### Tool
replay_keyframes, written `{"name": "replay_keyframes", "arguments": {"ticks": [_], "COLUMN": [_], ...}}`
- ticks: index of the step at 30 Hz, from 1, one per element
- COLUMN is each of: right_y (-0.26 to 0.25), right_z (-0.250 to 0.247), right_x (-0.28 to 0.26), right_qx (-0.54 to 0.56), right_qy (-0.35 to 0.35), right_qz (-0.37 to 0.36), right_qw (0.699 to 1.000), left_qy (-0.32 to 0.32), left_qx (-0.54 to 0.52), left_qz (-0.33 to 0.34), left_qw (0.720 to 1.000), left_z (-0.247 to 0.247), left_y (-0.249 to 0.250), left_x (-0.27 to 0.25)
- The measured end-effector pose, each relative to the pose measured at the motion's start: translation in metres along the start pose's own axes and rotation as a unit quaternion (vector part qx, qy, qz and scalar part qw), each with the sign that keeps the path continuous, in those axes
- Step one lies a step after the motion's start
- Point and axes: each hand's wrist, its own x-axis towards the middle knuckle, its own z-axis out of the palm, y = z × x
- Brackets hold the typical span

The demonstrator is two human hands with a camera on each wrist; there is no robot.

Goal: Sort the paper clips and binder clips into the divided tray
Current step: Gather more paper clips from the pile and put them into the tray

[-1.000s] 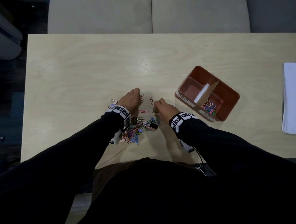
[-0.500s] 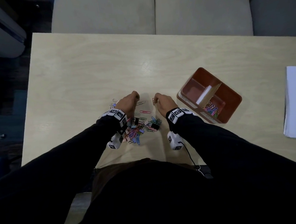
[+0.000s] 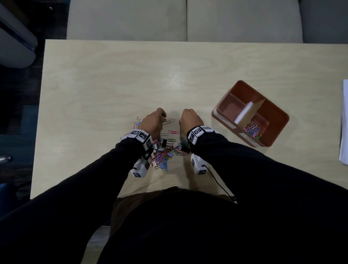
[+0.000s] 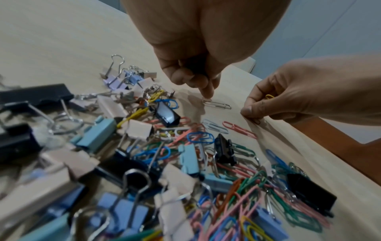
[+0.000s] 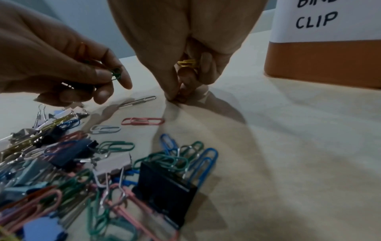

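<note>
pale wood table (image 3: 106, 85) is shown with a mixed pile of clips (image 3: 164, 150) near its front edge and the divided tray (image 3: 278, 130) to the right, well apart. compared with a second ago, both hands are drawn closer together beyond the pile. a silver paper clip (image 4: 216, 104) is seen flat on the table between them, its long axis running left to right in the head view, with the left index fingertip just above one end. green clips are pinched in the curled left hand (image 5: 68, 68); yellow clips (image 5: 186, 63) are held in the curled right hand (image 3: 189, 119), whose fingertips touch the table. coloured paper clips lie in the tray's near compartment. "clip" is legible on the tray's white label (image 5: 321, 19); the word above is cut off.
</note>
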Motion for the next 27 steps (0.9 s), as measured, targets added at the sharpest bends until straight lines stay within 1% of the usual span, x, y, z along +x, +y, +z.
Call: {"name": "replay_keyframes", "arguments": {"ticks": [3, 6, 8, 11, 13, 16, 19, 21, 23, 25, 27], "right_y": [0.002, 0.008, 0.014, 0.024, 0.032, 0.047, 0.071, 0.089, 0.110, 0.130, 0.147], "right_z": [-0.004, -0.008, -0.014, -0.028, -0.044, -0.069, -0.091, -0.104, -0.114, -0.120, -0.122], "right_x": [-0.001, -0.007, -0.014, -0.031, -0.042, -0.055, -0.069, -0.081, -0.092, -0.098, -0.100], "right_qx": [-0.007, 0.006, 0.028, 0.082, 0.128, 0.171, 0.211, 0.238, 0.248, 0.258, 0.255], "right_qy": [-0.021, -0.019, 0.001, 0.063, 0.099, 0.132, 0.198, 0.236, 0.260, 0.275, 0.279], "right_qz": [-0.009, -0.034, -0.052, -0.081, -0.081, -0.047, -0.013, 0.006, 0.040, 0.076, 0.110], "right_qw": [1.000, 0.999, 0.998, 0.991, 0.984, 0.975, 0.957, 0.942, 0.932, 0.923, 0.919], "left_qy": [0.007, 0.010, 0.016, 0.030, 0.028, 0.033, 0.034, 0.022, 0.008, -0.010, -0.038], "left_qx": [-0.001, 0.011, 0.004, -0.026, -0.050, -0.074, -0.087, -0.078, -0.067, -0.063, -0.035], "left_qz": [0.001, 0.010, 0.023, 0.050, 0.066, 0.083, 0.110, 0.132, 0.150, 0.159, 0.164], "left_qw": [1.000, 1.000, 1.000, 0.998, 0.996, 0.993, 0.990, 0.988, 0.986, 0.985, 0.985], "left_z": [0.000, 0.000, 0.000, -0.003, -0.005, -0.008, -0.007, -0.001, 0.006, 0.012, 0.022], "left_y": [0.005, 0.014, 0.025, 0.050, 0.070, 0.103, 0.139, 0.161, 0.185, 0.209, 0.232], "left_x": [-0.005, -0.010, -0.013, -0.016, -0.016, -0.016, -0.016, -0.017, -0.020, -0.023, -0.026]}}
